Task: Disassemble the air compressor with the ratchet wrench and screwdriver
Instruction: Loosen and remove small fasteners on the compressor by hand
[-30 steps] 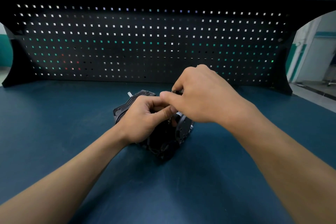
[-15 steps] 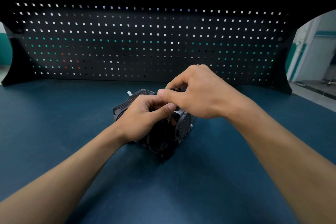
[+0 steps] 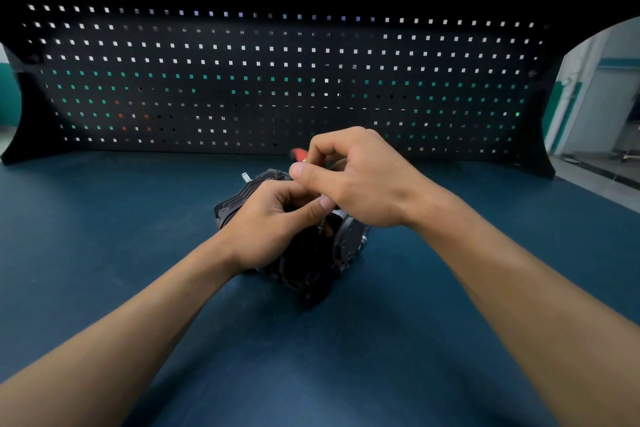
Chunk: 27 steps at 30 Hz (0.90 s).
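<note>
We steady the black ribbed metal air compressor [image 3: 311, 270] mid blue bench [image 3: 121, 236]: L hand [image 3: 273, 222] fingers curl on it, R hand [image 3: 360, 180] pinches red-handled screwdriver [image 3: 298, 152]. Mostly intact; early stage, we judge.

Work surface: a bench top [image 3: 138, 253] covered in dark blue-green matting, flat and unbroken from the near edge to the far edge. One item lies directly on it: a black air compressor [image 3: 308, 270] with a ribbed casing, near the middle. A black pegboard panel [image 3: 311, 80] stands upright along the far edge, its side supports meeting the matting at both ends.
</note>
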### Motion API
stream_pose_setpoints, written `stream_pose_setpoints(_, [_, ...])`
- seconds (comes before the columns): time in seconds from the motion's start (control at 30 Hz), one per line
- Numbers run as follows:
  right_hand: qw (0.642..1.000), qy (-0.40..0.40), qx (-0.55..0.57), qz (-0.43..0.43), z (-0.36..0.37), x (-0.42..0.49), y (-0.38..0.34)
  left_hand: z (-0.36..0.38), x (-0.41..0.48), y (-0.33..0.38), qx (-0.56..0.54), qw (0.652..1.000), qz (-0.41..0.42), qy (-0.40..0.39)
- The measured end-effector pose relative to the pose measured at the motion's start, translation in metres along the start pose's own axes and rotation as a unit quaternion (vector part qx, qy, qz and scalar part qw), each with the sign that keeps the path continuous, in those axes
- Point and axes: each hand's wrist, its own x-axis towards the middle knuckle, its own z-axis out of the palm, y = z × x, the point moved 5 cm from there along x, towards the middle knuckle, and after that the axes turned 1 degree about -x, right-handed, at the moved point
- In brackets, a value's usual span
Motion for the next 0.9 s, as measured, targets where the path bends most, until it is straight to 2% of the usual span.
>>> stream_pose_setpoints(0.17, [0.999, 0.001, 0.039, -0.012, 0.013, 0.002, -0.007, -0.001, -0.001, 0.005, 0.016, 0.999, 0.025, 0.018])
stream_pose_setpoints(0.37, [1.0, -0.003, 0.01, -0.012, 0.013, 0.002, -0.007, -0.004, 0.001, 0.005, 0.037, 0.998, 0.025, 0.042])
stream_pose_setpoints(0.6, [0.999, -0.013, -0.051, -0.004, 0.012, 0.001, -0.012, 0.002, 0.002, 0.012, 0.021, 0.998, 0.051, 0.027])
stream_pose_setpoints(0.9, [0.994, -0.006, -0.102, 0.03, 0.008, -0.002, -0.016, 0.0, 0.002, 0.012, 0.036, 0.997, 0.049, 0.044])
